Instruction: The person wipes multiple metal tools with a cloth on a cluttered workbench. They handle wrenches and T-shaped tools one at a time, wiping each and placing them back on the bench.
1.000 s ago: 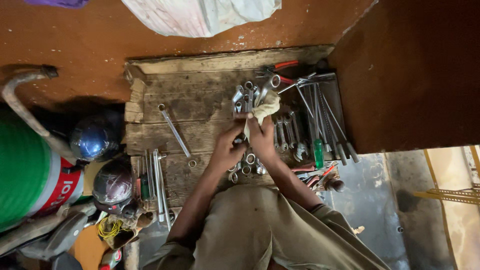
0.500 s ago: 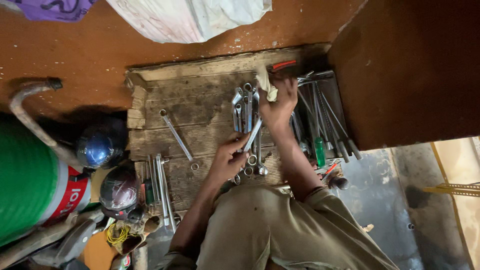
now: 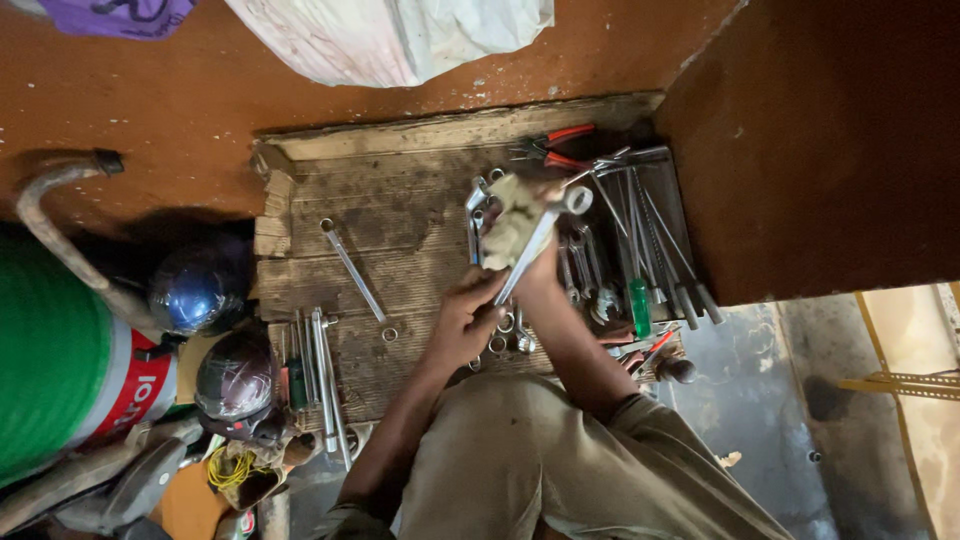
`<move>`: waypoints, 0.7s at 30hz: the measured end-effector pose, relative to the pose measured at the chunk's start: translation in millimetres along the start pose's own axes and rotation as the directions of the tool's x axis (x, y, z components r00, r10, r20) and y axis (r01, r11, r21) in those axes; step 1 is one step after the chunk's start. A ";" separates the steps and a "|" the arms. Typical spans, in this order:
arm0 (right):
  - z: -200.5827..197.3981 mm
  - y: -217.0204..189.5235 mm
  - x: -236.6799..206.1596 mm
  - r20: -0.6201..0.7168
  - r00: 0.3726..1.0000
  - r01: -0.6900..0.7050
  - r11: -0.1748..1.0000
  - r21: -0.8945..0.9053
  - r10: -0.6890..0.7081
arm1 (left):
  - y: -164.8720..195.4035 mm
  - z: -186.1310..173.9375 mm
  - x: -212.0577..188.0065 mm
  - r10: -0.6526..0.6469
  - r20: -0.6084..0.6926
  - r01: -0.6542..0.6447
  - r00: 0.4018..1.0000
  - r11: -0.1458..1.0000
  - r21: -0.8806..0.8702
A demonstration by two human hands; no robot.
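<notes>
My left hand (image 3: pixel 463 322) grips the lower end of a silver ring wrench (image 3: pixel 560 215) that slants up to the right. My right hand (image 3: pixel 538 268) presses a dirty beige rag (image 3: pixel 510 218) around the wrench's shaft. Both hands are over a worn wooden board (image 3: pixel 400 220). Several loose wrenches (image 3: pixel 478 215) lie just behind the rag and more rings (image 3: pixel 508 335) lie under my hands.
A single long wrench (image 3: pixel 352 268) lies on the board's left half, with several more (image 3: pixel 320 375) at its left edge. Screwdrivers and pliers (image 3: pixel 640 250) are heaped at the right. Two helmets (image 3: pixel 205 285) and a green cylinder (image 3: pixel 50 360) stand left; a brown wall (image 3: pixel 830 140) is right.
My right hand came back from the far tool pile with the rag and now wraps it on the wrench. My left hand keeps hold of the wrench's lower end.
</notes>
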State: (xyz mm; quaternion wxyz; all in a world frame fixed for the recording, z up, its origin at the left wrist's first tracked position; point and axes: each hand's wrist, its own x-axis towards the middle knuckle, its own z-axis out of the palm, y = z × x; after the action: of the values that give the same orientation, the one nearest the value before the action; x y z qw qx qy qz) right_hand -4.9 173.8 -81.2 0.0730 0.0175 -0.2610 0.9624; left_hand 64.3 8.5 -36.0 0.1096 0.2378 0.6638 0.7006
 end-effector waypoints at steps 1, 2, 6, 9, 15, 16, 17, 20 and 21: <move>-1.8 4.1 -4.0 -0.100 0.994 -0.040 0.998 0.041 0.044 | -1.8 0.7 0.9 0.101 -0.026 -0.099 0.995 0.993 0.072; -1.5 6.0 -6.8 -0.196 0.976 -0.076 0.993 0.086 0.092 | -3.3 2.0 2.0 0.203 -0.045 -0.195 0.978 0.970 0.145; 18.0 -13.7 -8.2 0.141 0.990 -0.006 0.992 0.128 -0.012 | -5.8 9.1 -2.0 0.147 -0.144 -0.135 0.979 0.986 0.094; 43.8 -31.2 -14.3 -0.154 0.984 0.105 0.992 0.069 -0.093 | -5.5 11.2 2.2 0.125 -0.258 -0.116 0.958 0.992 0.049; 71.6 -24.9 -25.0 -0.164 0.986 0.023 0.995 -0.096 -0.038 | 7.8 11.0 7.2 0.166 -0.315 -0.089 0.934 0.966 0.244; 72.6 -23.1 -26.0 -0.128 0.986 0.041 0.903 -0.428 -0.105 | 10.6 11.2 7.5 0.180 -0.311 -0.104 0.933 0.964 0.244; 73.4 -21.3 -29.9 -0.076 0.985 0.057 0.703 -0.709 -0.156 | 13.3 11.9 6.5 0.190 -0.306 -0.117 0.933 0.963 0.244; 75.0 -17.4 -31.1 -0.082 0.975 0.105 0.750 -0.653 -0.208 | 17.9 16.3 5.7 0.176 -0.311 -0.108 0.934 0.969 0.224; 75.2 -17.6 -30.0 -0.117 0.971 0.126 0.867 -0.482 -0.206 | 17.9 16.4 5.2 0.179 -0.301 -0.119 0.937 0.971 0.209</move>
State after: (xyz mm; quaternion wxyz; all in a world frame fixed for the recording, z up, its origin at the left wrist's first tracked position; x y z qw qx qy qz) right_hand 27.1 147.0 -9.6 0.1791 -0.0579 -0.4778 0.8581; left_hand 70.5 23.7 -17.4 -0.0751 0.1810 0.7158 0.6702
